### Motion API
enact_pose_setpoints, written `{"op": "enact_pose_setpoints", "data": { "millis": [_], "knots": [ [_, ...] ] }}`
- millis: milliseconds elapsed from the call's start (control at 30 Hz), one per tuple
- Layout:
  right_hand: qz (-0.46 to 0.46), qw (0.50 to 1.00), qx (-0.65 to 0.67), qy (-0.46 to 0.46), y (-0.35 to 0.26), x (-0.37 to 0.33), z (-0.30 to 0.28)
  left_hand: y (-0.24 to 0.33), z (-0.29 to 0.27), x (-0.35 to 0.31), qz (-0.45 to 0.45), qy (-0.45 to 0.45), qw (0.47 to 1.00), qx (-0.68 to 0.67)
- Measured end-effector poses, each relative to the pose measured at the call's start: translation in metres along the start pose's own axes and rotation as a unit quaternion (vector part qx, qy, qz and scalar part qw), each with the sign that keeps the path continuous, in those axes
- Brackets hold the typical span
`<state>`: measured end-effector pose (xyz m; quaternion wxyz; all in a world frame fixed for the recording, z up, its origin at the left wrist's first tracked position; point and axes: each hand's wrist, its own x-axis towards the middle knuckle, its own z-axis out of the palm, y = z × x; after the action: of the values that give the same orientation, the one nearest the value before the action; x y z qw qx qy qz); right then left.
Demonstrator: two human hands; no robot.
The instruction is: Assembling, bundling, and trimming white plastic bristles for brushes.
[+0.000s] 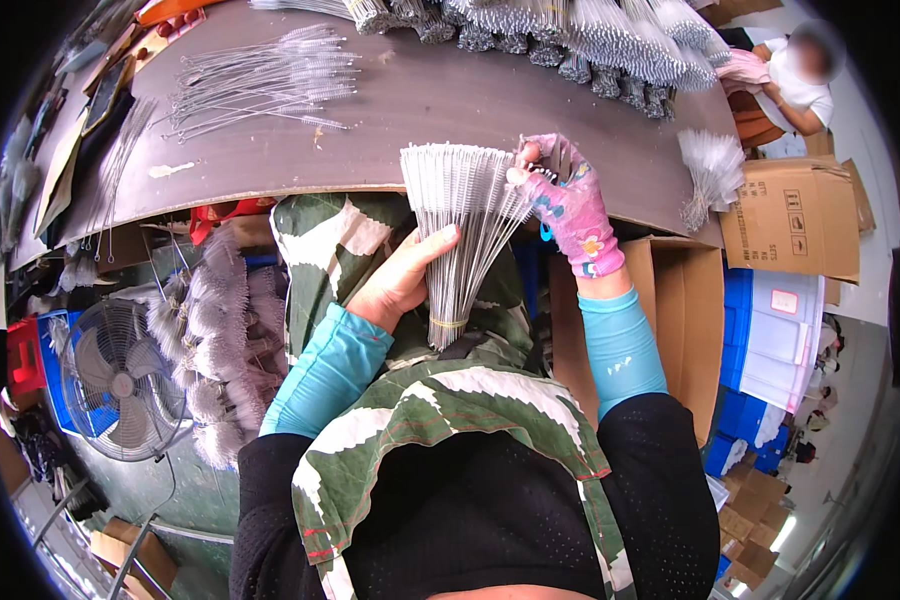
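My left hand point(410, 272) is closed around a fanned bundle of thin wire brushes point(460, 190), thumb lying across the front. White bristle ends point up toward the table, and the bare wire stems narrow to a yellowish band point(448, 323) near my lap. My right hand point(572, 205), in a pink flowered glove with bare fingertips, is at the bundle's upper right edge. Its thumb and fingers are bent together beside the outermost bristles; whether a single brush is pinched there I cannot make out.
Loose wire brushes point(265, 80) lie on the brown table point(390, 110), with stacked bundles point(590, 40) at its far side. A small brush bunch point(710, 175) sits at the right. Cardboard boxes point(795, 220) stand right; a fan point(122, 383) and hanging brushes point(215, 340) are left. A person point(800, 85) sits far right.
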<state>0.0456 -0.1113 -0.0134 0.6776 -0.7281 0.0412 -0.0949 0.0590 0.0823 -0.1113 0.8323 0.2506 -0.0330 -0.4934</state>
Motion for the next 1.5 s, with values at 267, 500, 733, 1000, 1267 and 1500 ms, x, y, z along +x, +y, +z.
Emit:
{"op": "enact_pose_setpoints", "data": {
  "millis": [267,500,733,1000,1267,1500],
  "knots": [
    [0.036,0.998,-0.019,-0.037,-0.019,-0.003,0.001,-0.004,-0.001,-0.001,-0.002,0.001,1.0,-0.005],
    [0.096,0.994,-0.007,-0.044,-0.022,-0.006,0.0,-0.006,0.002,0.001,0.011,0.007,0.999,-0.031],
    [0.009,0.994,-0.101,0.04,-0.011,-0.002,0.009,-0.004,0.003,-0.001,0.013,0.004,1.0,-0.022],
    [0.09,0.996,-0.015,0.017,-0.017,-0.008,0.006,0.002,0.008,-0.002,0.023,-0.004,0.996,0.083],
    [0.072,0.997,-0.018,0.009,-0.004,-0.017,-0.018,0.001,0.005,-0.001,0.025,0.02,0.994,0.1],
    [0.023,0.995,-0.062,-0.078,-0.016,-0.01,-0.016,0.001,0.007,0.002,0.045,0.01,0.997,0.067]
  ]
}}
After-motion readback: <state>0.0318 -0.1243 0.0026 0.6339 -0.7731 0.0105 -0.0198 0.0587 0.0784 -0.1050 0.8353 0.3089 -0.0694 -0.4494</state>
